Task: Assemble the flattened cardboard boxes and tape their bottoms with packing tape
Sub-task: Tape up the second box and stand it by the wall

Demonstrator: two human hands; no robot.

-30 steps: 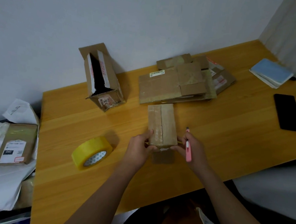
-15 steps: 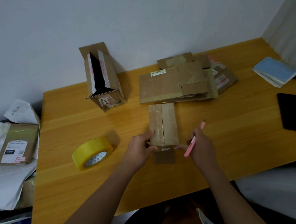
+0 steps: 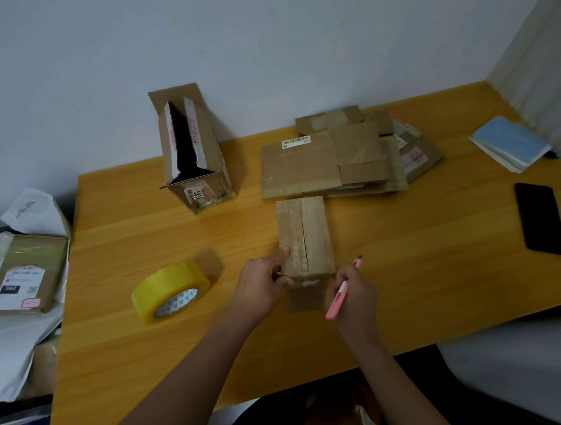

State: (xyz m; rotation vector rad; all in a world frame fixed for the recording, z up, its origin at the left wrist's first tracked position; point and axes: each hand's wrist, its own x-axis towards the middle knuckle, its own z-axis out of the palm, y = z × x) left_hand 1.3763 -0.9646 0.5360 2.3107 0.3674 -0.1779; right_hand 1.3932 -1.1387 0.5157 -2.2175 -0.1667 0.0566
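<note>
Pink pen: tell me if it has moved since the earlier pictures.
Yes. The pink pen has tilted and swung away from the small box, held in the right hand.

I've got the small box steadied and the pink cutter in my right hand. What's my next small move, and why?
Probably press the tape end flat against the near face of the small box with the left hand, which already grips that edge. Tape covers the top seam, and the right hand holds the pink cutter clear, so the cut looks finished.
</note>
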